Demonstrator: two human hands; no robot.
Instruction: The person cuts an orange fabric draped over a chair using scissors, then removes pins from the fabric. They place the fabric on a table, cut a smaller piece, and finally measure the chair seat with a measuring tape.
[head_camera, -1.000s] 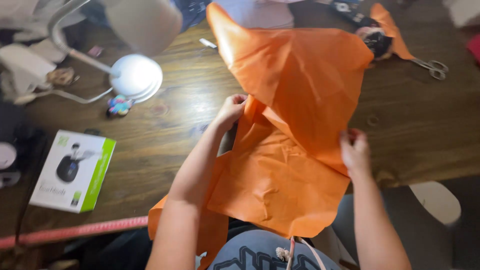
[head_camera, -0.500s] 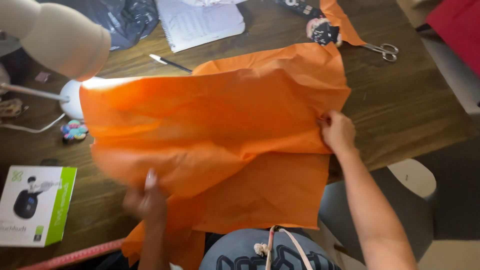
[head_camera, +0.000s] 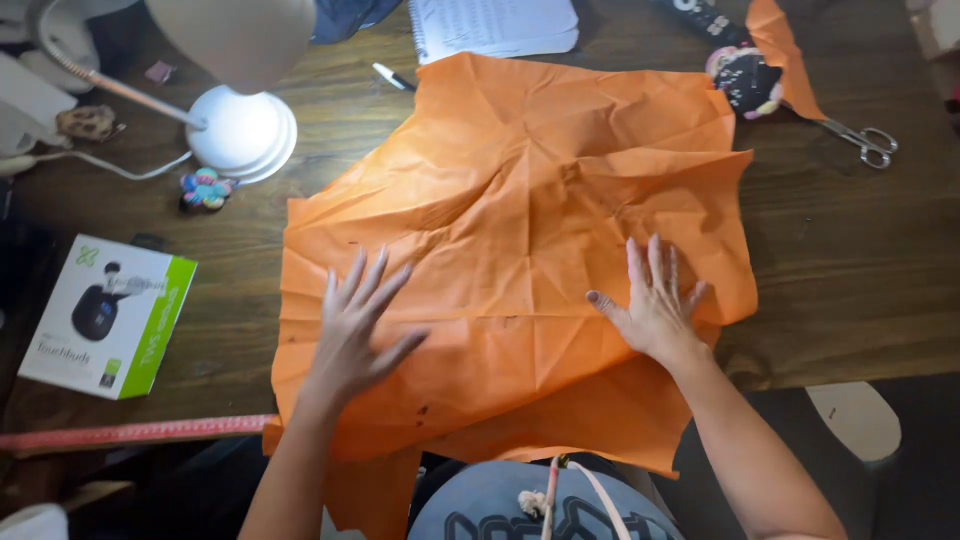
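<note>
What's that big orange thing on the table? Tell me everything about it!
The orange sheet looks like thin fabric or paper, creased all over with fold lines. It lies spread nearly flat on the wooden table, its near edge hanging off toward the person. The left hand and right hand press flat on it, fingers spread.
</note>
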